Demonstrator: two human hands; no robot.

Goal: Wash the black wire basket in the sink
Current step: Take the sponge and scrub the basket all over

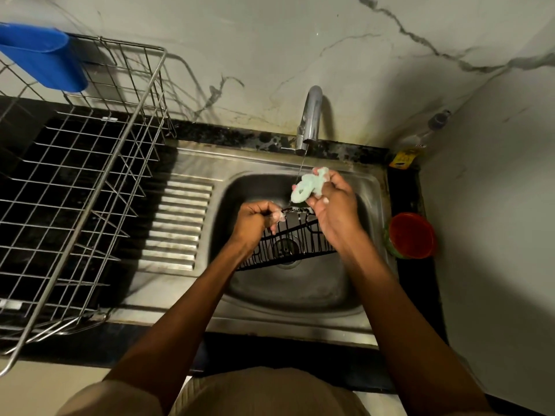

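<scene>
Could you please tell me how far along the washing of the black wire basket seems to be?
Midway, it seems. Done: the black wire basket is in the sink and the tap runs a thin stream. In hand: the left hand, suds on its fingers, grips the basket's rim, while the right hand holds a soapy green scrubber above it. Left: probably more scrubbing and rinsing.

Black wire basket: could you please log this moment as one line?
left hand: grips black wire basket | right hand: holds green scrubber | tap: running
</scene>
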